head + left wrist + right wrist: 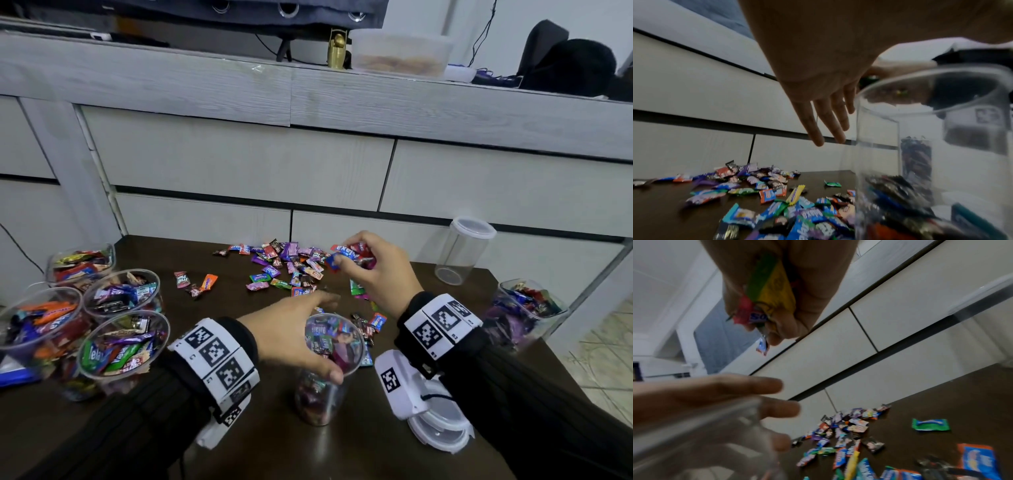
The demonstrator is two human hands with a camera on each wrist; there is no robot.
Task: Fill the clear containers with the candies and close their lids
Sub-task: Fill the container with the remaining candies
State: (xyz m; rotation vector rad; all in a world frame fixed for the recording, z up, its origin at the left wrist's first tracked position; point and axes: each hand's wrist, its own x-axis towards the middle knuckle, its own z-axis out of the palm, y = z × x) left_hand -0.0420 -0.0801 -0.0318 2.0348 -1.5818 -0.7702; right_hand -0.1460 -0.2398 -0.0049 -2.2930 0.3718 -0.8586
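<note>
Head view. The left hand [291, 337] steadied an open, part-filled jar [325, 366] near the front of the dark table [376, 459], thumb against the near rim and fingers stretched along the far side. The right hand [373, 270] hung above the loose sweets [284, 267], its fingers curled around a bunch of wrappers. Four filled, lidless jars [123, 346] stood at the left; another filled one [527, 311] and an empty lidded jar [462, 250] stood at the right. White lids [442, 428] lay under the right forearm.

Left wrist view. The fingers [824, 120] appeared straight and slightly apart beside the jar wall [875, 146]; candy filled only the lower part.

Right wrist view. The clenched fingers [785, 327] gripped green, yellow and red wrappers [766, 293] — one blue piece dangled below the fist.

Advice for the step: the fist should probably travel directly over the jar mouth before loosening, and the supporting hand should keep the rim uncovered — otherwise the dangling piece may fall outside.
</note>
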